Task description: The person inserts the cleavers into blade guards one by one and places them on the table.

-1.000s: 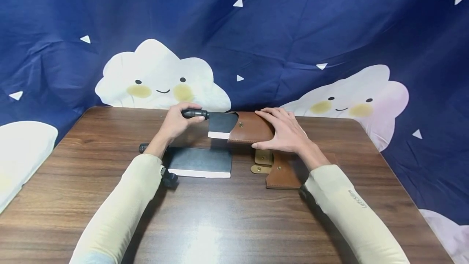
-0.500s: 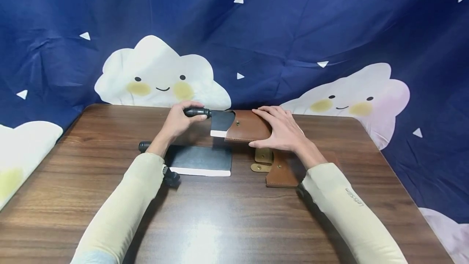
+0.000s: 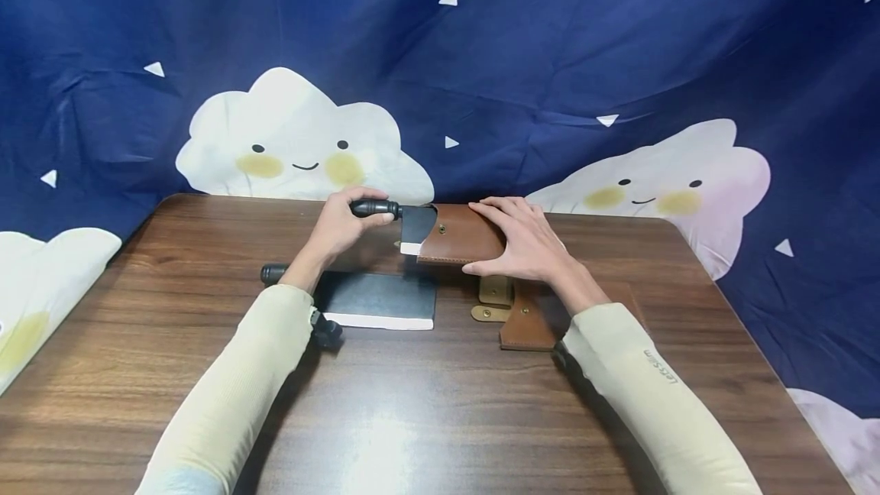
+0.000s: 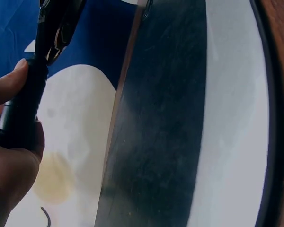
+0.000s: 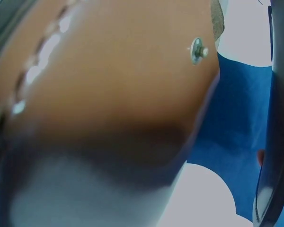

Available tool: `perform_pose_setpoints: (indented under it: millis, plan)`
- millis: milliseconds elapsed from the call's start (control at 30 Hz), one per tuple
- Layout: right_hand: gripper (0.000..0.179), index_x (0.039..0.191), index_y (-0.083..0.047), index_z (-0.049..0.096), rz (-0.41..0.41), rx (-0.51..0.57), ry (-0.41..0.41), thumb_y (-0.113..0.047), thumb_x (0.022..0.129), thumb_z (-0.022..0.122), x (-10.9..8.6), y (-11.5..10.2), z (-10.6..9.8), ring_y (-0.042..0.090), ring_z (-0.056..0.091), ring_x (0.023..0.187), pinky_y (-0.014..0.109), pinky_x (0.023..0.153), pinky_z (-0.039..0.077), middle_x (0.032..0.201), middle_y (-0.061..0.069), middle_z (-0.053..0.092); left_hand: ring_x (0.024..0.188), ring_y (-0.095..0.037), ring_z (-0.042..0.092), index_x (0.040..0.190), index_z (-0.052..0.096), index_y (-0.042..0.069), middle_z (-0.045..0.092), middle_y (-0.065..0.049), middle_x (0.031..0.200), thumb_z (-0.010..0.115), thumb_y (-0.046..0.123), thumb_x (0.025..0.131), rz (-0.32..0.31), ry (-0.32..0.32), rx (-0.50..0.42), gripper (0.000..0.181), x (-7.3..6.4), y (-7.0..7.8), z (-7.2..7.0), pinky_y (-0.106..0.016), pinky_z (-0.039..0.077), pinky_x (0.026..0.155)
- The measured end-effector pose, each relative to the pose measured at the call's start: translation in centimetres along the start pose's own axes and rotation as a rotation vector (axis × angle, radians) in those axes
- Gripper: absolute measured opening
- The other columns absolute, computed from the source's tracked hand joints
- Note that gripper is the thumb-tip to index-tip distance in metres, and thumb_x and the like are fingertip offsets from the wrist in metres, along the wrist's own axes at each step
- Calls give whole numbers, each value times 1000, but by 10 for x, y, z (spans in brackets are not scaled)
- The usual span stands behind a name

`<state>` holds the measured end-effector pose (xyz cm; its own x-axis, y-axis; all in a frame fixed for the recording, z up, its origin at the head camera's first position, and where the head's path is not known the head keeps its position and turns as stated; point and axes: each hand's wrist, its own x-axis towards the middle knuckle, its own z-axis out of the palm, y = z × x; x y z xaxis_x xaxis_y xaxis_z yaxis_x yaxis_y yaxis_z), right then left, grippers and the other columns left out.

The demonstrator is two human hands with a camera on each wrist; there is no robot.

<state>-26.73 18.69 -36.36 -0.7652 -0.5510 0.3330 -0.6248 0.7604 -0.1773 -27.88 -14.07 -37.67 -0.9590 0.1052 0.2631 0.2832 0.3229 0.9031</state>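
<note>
My left hand (image 3: 338, 226) grips the black handle of a cleaver (image 3: 415, 226), thumb below and fingers above. Only the part of its dark blade nearest the handle shows, with a white strip along the lower edge. The rest is inside a brown leather sheath (image 3: 462, 235) with a metal snap stud. My right hand (image 3: 525, 239) holds that sheath from its far end, fingers over the top edge and thumb at the bottom seam. In the left wrist view, fingers and thumb wrap the handle (image 4: 23, 104).
A second cleaver (image 3: 381, 300) lies on the wooden table (image 3: 426, 418) under my left forearm. A second brown sheath (image 3: 531, 327) with tan snap straps (image 3: 490, 314) lies partly hidden by my right forearm. A blue cloud-print curtain (image 3: 481, 59) hangs behind the table.
The cleaver has slid deeper into the sheath, so less blade shows. My left hand has moved slightly right, and my right hand with the sheath slightly left.
</note>
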Motion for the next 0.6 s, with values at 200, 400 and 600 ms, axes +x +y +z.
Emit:
perform_pose_setpoints:
  millis: [200, 400, 600]
  plan:
    - [105, 149, -22, 52, -2, 0, 8, -79, 65, 75, 1, -1, 1, 26, 44, 129, 48, 97, 33, 143, 4, 53, 112, -25, 57, 119, 71, -2, 63, -14, 123, 85, 8, 83, 4, -1, -7, 40, 0, 2, 2, -28, 46, 94]
    - [106, 150, -22, 52, 6, -2, 1, -81, 65, 74, 0, -1, 2, 26, 43, 130, 48, 96, 33, 144, 2, 52, 111, -26, 56, 119, 71, -2, 63, -15, 123, 84, 7, 84, 13, -3, -1, 39, -1, 2, 3, -31, 45, 95]
    - [106, 150, -23, 52, 15, 1, -3, -81, 65, 74, 1, -4, 2, 26, 42, 131, 47, 96, 33, 145, 2, 52, 111, -27, 56, 119, 70, -1, 61, -15, 122, 84, 7, 84, 10, -1, -5, 38, -1, 3, 5, -35, 46, 96]
